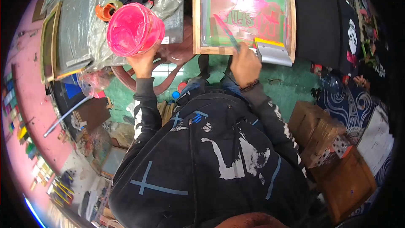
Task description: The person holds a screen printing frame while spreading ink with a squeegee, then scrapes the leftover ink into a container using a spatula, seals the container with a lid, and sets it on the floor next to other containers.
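Note:
My left hand (143, 62) is wrapped round the lower side of a plastic tub (158, 25) smeared with bright pink ink, its mouth tilted towards me. A spatula (229, 33) with pink ink on its blade is gripped in my right hand (246, 65), over the front edge of a wood-framed printing screen (244, 51). Pink ink streaks the screen's mesh, partly covering mirrored lettering. Just right of that hand, a squeegee (275, 54) with a metal holder and yellow edge rests on the frame's near right corner.
An orange tape roll (104, 12) and clear plastic sheeting (98, 31) lie beside the tub. Another framed screen (50, 44) is at far left. Black fabric (314, 21) lies right of the printing screen. Cardboard boxes (312, 128) stand at lower right; a pink-brown chair (126, 78) is below the table.

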Demonstrator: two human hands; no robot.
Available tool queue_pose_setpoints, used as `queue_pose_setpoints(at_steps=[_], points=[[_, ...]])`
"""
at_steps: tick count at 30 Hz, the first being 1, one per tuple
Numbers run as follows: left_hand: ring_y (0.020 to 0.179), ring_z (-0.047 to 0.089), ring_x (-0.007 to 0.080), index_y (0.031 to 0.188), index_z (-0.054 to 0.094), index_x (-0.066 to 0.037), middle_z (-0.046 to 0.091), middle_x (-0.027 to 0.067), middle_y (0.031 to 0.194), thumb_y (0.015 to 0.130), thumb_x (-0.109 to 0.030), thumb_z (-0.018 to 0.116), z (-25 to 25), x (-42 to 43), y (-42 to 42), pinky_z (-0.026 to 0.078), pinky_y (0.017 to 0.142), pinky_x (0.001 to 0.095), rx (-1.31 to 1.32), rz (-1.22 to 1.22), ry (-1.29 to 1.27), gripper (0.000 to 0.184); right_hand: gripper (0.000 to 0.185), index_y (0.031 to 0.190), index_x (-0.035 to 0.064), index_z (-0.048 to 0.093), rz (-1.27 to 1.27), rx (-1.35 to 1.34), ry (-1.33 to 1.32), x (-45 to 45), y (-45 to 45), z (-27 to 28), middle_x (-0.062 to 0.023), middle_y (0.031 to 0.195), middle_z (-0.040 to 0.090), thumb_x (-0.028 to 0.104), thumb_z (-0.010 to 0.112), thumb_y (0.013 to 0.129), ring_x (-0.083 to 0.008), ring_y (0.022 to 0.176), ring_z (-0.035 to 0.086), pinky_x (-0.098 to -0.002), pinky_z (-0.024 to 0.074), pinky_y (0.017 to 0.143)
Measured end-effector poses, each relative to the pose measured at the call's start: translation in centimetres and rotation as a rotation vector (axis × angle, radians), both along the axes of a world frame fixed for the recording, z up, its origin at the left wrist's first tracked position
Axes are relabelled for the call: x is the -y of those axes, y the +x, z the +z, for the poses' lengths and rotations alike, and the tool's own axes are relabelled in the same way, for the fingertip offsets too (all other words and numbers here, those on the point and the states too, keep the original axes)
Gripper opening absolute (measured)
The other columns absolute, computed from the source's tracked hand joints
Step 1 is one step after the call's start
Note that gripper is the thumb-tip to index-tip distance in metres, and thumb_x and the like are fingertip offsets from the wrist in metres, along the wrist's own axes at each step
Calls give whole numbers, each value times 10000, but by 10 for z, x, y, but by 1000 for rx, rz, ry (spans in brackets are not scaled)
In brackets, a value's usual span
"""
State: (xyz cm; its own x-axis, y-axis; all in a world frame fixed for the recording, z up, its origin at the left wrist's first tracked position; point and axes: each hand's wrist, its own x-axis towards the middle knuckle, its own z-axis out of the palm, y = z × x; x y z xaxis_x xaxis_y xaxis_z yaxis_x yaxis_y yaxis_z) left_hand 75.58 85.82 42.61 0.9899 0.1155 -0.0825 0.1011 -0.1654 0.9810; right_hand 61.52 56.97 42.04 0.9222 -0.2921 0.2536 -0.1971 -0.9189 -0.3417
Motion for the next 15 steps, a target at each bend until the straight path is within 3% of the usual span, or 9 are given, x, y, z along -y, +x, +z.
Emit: queue_pose_setpoints(at_steps=[4, 6, 7, 12, 15], points=[[934, 687, 216, 1207, 612, 34, 698, 131, 1096, 728, -7, 862, 17, 17, 14, 560, 839, 350, 192, -149, 122, 541, 257, 1084, 47, 576, -52, -36, 68, -24, -7, -43, -137, 862, 635, 219, 669, 916, -324, 778, 643, -435, 504, 656], [1006, 665, 207, 1217, 612, 36, 691, 119, 1132, 708, -14, 878, 25, 28, 16, 519, 922, 354, 122, -168, 176, 577, 262, 1064, 47, 571, 114, 55, 183, -29, -15, -52, -140, 894, 628, 229, 677, 908, -328, 773, 644, -437, 505, 646], [1037, 654, 222, 1220, 611, 41, 676, 133, 1171, 696, -3, 881, 14, 30, 21, 507, 953, 371, 213, -189, 127, 591, 277, 1067, 46, 568, 115, 49, 227, -33, -18, -48, -142, 934, 629, 242, 678, 905, -328, 782, 649, -436, 514, 650], [1073, 635, 238, 1249, 599, 47, 653, 138, 1214, 722, 14, 856, 35, 72, 16, 492, 982, 371, 253, -438, 46, 587, 369, 1134, 39, 568, 76, -16, 363, -52, -29, -47, -141, 937, 629, 309, 671, 906, -334, 813, 657, -443, 528, 664], [1065, 632, 242, 1269, 586, 53, 647, 142, 1222, 749, -6, 845, 43, 101, 11, 507, 973, 380, 319, -566, 101, 584, 330, 1119, 53, 543, 129, 188, 511, -49, -46, -42, -149, 954, 616, 291, 643, 913, -350, 860, 658, -456, 535, 688]])
